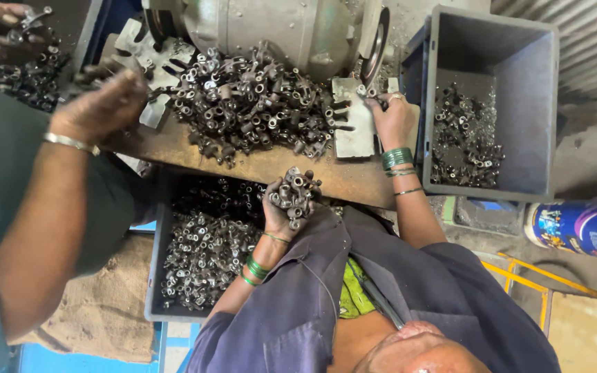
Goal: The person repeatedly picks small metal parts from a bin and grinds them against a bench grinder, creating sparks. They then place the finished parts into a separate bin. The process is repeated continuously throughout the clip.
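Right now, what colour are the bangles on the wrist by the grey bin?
Green bangles, on the right hand; head view.

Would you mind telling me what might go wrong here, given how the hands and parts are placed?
1. The left hand cups a heaped handful of metal parts; some may spill into the crate below.
2. The right hand works bare beside the machine's wheel; the fingers or the bangles might catch.
3. The loose pile reaches the bench edge, so parts could slide off.
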